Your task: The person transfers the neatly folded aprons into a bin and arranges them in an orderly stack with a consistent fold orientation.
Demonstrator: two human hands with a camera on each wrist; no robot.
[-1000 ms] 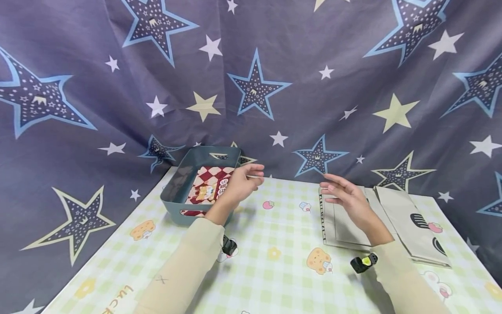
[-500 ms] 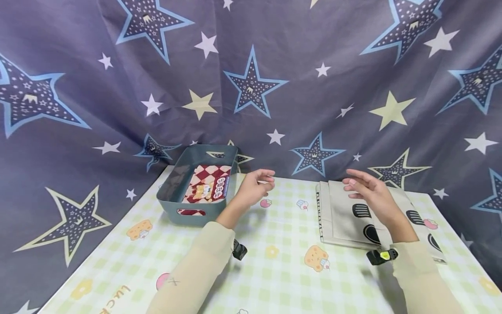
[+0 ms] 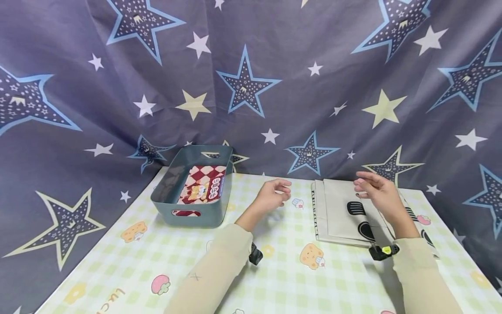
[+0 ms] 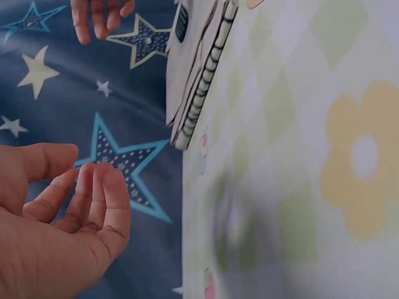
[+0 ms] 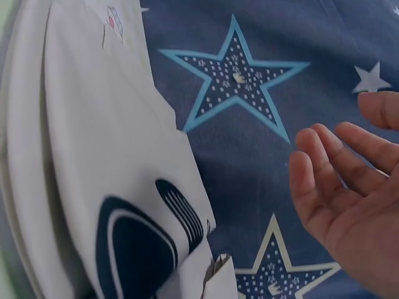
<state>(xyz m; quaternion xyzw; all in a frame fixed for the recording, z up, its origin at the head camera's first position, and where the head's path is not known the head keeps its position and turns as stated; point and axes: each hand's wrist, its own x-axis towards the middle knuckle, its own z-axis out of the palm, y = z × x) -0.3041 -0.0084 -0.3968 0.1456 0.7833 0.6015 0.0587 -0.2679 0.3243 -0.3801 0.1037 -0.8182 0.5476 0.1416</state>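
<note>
Teal bin far left, red-checked packet lying inside, partly behind bin wall. Left hand raised mid-table, holding nothing; fingers loosely bent, can't tell if thumb touches fingertips. Folded cloth right; right hand above it, empty, thumb apart from fingers. Reads as reach stage; gripping cloth would call for lowering both hands. Right forearm hides some cloth; layer count unclear.

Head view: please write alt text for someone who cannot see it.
A person's empty left hand hovers between a basket and a folded cloth on a checked table; the empty right hand is near the cloth. A red-and-white packet lies in the basket; a starry curtain hangs behind.
</note>
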